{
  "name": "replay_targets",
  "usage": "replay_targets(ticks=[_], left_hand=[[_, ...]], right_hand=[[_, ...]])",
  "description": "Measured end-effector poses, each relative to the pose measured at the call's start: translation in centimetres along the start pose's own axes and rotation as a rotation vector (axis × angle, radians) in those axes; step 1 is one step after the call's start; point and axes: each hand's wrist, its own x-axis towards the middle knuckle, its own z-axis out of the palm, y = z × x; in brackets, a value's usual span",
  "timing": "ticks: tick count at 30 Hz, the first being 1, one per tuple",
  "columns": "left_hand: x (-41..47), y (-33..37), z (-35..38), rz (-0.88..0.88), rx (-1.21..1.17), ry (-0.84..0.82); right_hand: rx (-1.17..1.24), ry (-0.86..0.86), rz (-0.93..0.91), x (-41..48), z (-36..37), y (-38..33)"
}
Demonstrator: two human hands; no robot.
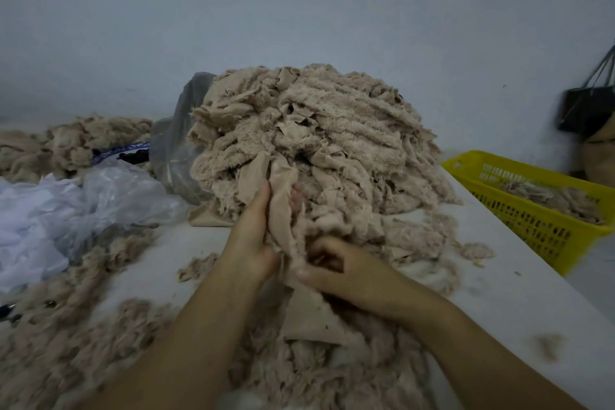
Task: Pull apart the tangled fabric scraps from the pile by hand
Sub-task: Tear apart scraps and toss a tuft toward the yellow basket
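The left hand is clasping a long beige fabric strip at the near foot of the big mound of tangled beige fleecy fabric scraps. Its thumb is lying straight up one side of the strip, and its fingertips are peeking out on the other side, so the fingers are closing narrowly round the cloth. The right hand, just in front of the mound and nearer than the left hand, is curling its fingers tightly and pinching the lower, fluffy end of the same strip against the thumb.

Both bare forearms are reaching in from the bottom edge and converging toward the mound, with the wrists close together. The hollow of the right palm is lying in shadow, so it is hard to tell how many fingers are pinching. The strip's upper end is disappearing into the mound.

The mound is sitting on a white table. A yellow perforated plastic basket is standing to the right of the mound, and crumpled clear plastic bags are lying to its left.
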Motion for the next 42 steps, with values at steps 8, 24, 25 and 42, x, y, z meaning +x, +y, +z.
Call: replay_targets(ticks=[8,24,25,42], left_hand=[[-0.2,0.9,0.1,0.314,0.243,-0.105],[-0.4,-2.6,0.2,0.333,0.788,-0.107],[-0.2,-2.5,-0.1,0.397,0.919,-0.033],[-0.5,-4.7,-0.6,0.253,1.254,-0.060]], right_hand=[[0.858,0.133,-0.079,-0.8,-2.0,-1.3],[0.224,0.857,0.076,-0.4,-4.6,1.4],[0.536,0.929,0.029,-0.9,-5.9,1.4],[0.546,0.395,0.202,1.3,-2.0,3.7]])
